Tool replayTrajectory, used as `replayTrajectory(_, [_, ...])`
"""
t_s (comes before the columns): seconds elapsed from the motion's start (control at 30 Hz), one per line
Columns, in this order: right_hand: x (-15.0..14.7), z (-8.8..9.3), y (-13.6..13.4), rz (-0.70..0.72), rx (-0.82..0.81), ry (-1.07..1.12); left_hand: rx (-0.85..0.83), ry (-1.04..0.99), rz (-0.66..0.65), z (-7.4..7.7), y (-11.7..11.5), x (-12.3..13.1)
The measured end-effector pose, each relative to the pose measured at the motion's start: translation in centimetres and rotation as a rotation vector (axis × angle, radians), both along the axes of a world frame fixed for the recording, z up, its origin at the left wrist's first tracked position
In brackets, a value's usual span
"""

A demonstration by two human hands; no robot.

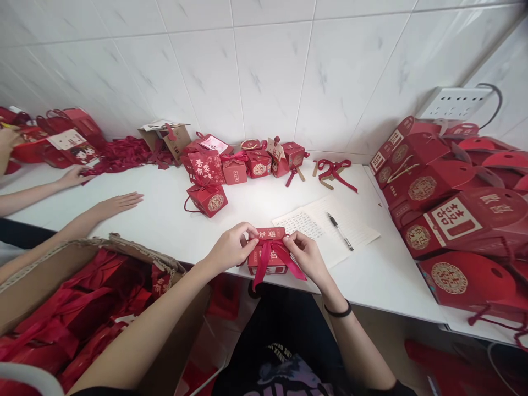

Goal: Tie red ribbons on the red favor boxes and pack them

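A small red gift box (277,231) with pale lettering sits at the table's front edge, between my hands. Across its top runs a dark red ribbon (263,265), looped at the middle, with two tails hanging over the near side. My left hand (231,247) pinches the ribbon at the left of the knot, thumb against fingertips. On the other side, my right hand (306,254) is closed on the ribbon's right loop. Just behind the box lies a sheet of paper (358,220) with handwriting, and a black pen (340,231) rests on it.
Several finished red boxes (207,199) stand along the wall. Loose ribbons (336,171) lie beside them. Larger red boxes (449,220) are piled at right, below a power strip (454,103). A carton (53,256) of red boxes stands lower left. Other people's hands (117,203) rest at left.
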State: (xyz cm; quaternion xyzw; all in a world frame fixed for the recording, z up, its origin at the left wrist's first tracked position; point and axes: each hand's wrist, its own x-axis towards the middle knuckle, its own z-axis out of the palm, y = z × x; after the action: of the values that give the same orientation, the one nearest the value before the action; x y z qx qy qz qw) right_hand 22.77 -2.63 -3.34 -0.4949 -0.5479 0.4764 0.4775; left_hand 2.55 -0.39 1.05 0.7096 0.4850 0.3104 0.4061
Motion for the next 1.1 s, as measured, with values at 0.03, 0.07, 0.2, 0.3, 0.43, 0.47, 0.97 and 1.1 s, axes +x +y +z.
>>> replayTrajectory(0.03, [0.0, 0.0, 0.0, -0.002, 0.002, 0.007, 0.069, 0.027, 0.008, 0.0, 0.0, 0.0])
replayTrajectory(0.07, [0.0, 0.0, 0.0, -0.002, 0.005, 0.013, 0.094, 0.028, 0.030, 0.0, -0.1, -0.1])
replayTrajectory(0.2, [0.0, -0.2, -0.1, -0.007, 0.023, 0.002, -0.124, 0.028, 0.124, 0.3, 0.0, -0.4])
replayTrajectory(0.3, [0.0, -0.2, 0.0, -0.008, 0.035, -0.013, -0.199, 0.067, 0.091, 0.5, -0.1, -0.3])
replayTrajectory(0.43, [0.1, -0.2, 0.0, -0.012, 0.028, -0.001, -0.226, -0.005, 0.047, 0.4, -0.5, 0.2])
replayTrajectory(0.47, [0.1, -0.2, 0.0, -0.012, 0.024, 0.007, -0.248, -0.030, 0.036, 0.2, -0.5, 0.4])
replayTrajectory(0.97, [-0.3, -1.2, 0.1, -0.031, -0.184, 0.379, -0.029, 0.011, 0.054, -1.9, -0.8, 1.1])
replayTrajectory(1.1, [1.0, -0.4, -0.2, 0.012, -0.127, 0.250, -0.217, -0.090, 0.020, -2.0, -0.4, 0.6])
